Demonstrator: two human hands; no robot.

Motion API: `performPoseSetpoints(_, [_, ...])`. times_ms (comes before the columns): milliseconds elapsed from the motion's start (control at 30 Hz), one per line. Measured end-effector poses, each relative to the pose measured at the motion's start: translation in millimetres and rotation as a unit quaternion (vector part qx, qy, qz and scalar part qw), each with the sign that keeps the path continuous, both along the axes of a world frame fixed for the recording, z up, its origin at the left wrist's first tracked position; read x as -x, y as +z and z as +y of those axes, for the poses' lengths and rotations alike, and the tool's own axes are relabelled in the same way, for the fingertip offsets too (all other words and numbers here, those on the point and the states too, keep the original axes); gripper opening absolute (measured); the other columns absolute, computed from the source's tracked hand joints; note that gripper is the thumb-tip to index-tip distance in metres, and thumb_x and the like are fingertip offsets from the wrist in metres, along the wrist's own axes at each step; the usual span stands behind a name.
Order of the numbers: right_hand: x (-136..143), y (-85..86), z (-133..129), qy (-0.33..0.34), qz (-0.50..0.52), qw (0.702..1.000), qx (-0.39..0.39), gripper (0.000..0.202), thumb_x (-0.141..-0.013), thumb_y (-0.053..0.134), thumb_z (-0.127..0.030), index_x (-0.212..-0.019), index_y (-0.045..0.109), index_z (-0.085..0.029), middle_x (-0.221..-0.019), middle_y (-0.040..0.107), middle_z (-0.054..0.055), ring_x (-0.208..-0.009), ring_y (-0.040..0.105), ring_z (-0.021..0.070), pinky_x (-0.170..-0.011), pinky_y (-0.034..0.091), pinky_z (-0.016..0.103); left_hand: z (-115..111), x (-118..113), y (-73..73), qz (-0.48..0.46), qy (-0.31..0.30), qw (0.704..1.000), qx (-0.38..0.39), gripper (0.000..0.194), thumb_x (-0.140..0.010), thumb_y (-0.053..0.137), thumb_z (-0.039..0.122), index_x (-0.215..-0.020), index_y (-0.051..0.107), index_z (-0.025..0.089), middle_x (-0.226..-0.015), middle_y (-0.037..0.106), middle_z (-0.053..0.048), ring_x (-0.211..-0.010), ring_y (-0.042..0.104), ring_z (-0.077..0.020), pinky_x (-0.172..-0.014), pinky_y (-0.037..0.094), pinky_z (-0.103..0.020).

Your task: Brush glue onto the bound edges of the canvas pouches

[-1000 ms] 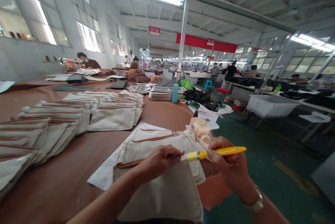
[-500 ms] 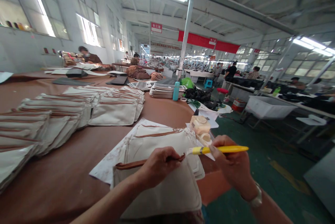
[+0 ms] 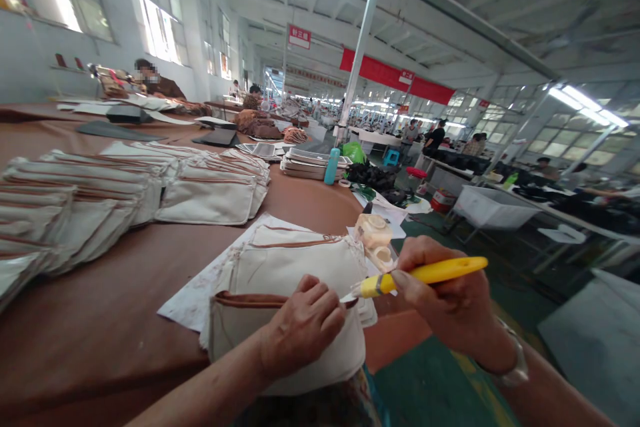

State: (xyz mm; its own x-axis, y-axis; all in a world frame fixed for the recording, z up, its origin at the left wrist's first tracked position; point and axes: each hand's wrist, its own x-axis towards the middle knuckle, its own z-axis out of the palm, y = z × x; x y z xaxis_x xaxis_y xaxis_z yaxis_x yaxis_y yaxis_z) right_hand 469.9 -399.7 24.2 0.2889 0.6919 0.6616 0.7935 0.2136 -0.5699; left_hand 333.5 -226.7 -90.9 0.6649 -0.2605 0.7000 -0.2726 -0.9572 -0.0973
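Note:
My right hand [image 3: 445, 300] grips a yellow-handled brush [image 3: 425, 275]. Its pale bristles meet the brown trim [image 3: 255, 299] near the right end of a cream pouch-like piece [image 3: 325, 354]. Curled over that trim, my left hand [image 3: 303, 327] holds the piece; its fingertips are partly hidden. Under and behind lies another cream piece [image 3: 295, 270] with brown trim, over a stained white sheet [image 3: 187, 294]. Beside the brush stands a yellowish plastic bottle [image 3: 373, 230] with an open round mouth nearby.
Overlapping stacks of cream pieces [image 3: 205, 200] cover the left of the brown-covered table [image 3: 135, 307]. A turquoise bottle [image 3: 332, 166] stands behind, beside stacked panels [image 3: 305, 164]. A white bin [image 3: 493, 207] sits on the right. Several people work farther off.
My left fingers have gone from pinching the raised brown trim to curling over it, and the trim now lies straighter. The brush has tilted, handle end up. The view has shifted slightly.

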Motion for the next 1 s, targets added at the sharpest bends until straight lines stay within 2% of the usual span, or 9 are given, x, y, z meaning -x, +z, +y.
performPoseSetpoints(167, [-9, -6.0, 8, 0.032, -0.093, 0.988, 0.12, 0.015, -0.082, 0.058, -0.014, -0.073, 0.05, -0.021, -0.065, 0.048, -0.004, -0.055, 0.04, 0.0123, -0.053, 0.032, 0.027, 1, 5, 3.5, -0.018, 0.003, 0.999, -0.043, 0.021, -0.103, 0.04, 0.018, -0.096, 0.059, 0.016, -0.078, 0.059, -0.002, -0.07, 0.051, -0.0149, -0.073, 0.039, -0.035])
performPoseSetpoints(367, [-3, 1.4, 4, 0.016, -0.106, 0.992, 0.063, 0.013, -0.083, 0.057, -0.012, -0.077, 0.051, -0.022, -0.069, 0.05, -0.003, -0.057, 0.044, 0.0123, -0.055, 0.033, 0.028, 0, 6, 3.5, -0.028, 0.009, 0.999, -0.042, 0.021, -0.102, 0.041, 0.018, -0.093, 0.06, 0.016, -0.078, 0.059, -0.003, -0.071, 0.05, -0.0151, -0.073, 0.039, -0.036])
performPoseSetpoints(533, [0, -3.0, 5, 0.031, -0.142, 0.983, 0.115, 0.016, -0.079, 0.058, -0.011, -0.074, 0.047, -0.022, -0.065, 0.046, -0.004, -0.054, 0.039, 0.0124, -0.053, 0.03, 0.028, 1, 6, 1.7, -0.037, 0.014, 0.998, -0.053, 0.019, -0.1, 0.044, 0.017, -0.092, 0.06, 0.016, -0.077, 0.058, -0.003, -0.07, 0.049, -0.0154, -0.073, 0.038, -0.036])
performPoseSetpoints(667, [2, -1.8, 5, 0.018, -0.1, 0.993, 0.058, 0.013, -0.082, 0.057, -0.011, -0.076, 0.051, -0.022, -0.068, 0.051, -0.002, -0.057, 0.045, 0.0131, -0.054, 0.034, 0.028, 0, 7, 2.0, -0.03, 0.013, 0.998, -0.06, 0.019, -0.1, 0.044, 0.018, -0.091, 0.06, 0.016, -0.077, 0.058, -0.003, -0.069, 0.048, -0.0149, -0.074, 0.039, -0.036])
performPoseSetpoints(833, [0, -10.7, 7, 0.047, -0.085, 0.987, 0.13, 0.014, -0.08, 0.057, -0.013, -0.073, 0.048, -0.021, -0.065, 0.048, -0.004, -0.055, 0.04, 0.0122, -0.053, 0.031, 0.027, -2, 9, 2.3, -0.026, 0.011, 0.997, -0.066, 0.018, -0.099, 0.045, 0.016, -0.091, 0.06, 0.016, -0.077, 0.058, -0.003, -0.071, 0.049, -0.0159, -0.075, 0.039, -0.036])
performPoseSetpoints(933, [-6, -15.5, 4, 0.013, -0.072, 0.993, 0.094, 0.012, -0.083, 0.056, -0.015, -0.074, 0.051, -0.021, -0.068, 0.049, -0.002, -0.057, 0.043, 0.0127, -0.054, 0.034, 0.027, 1, 10, 1.2, -0.01, 0.004, 0.999, -0.037, 0.017, -0.101, 0.046, 0.017, -0.091, 0.06, 0.017, -0.08, 0.061, -0.002, -0.071, 0.051, -0.0149, -0.076, 0.04, -0.034])
performPoseSetpoints(1000, [-11, -15.8, -2, -0.007, -0.068, 0.995, 0.077, 0.012, -0.086, 0.057, -0.016, -0.074, 0.055, -0.02, -0.068, 0.051, -0.002, -0.057, 0.045, 0.0129, -0.054, 0.036, 0.026, 5, 7, 5.5, -0.005, -0.001, 1.0, 0.016, 0.017, -0.101, 0.047, 0.017, -0.09, 0.061, 0.018, -0.08, 0.062, -0.002, -0.072, 0.053, -0.0139, -0.075, 0.04, -0.032])
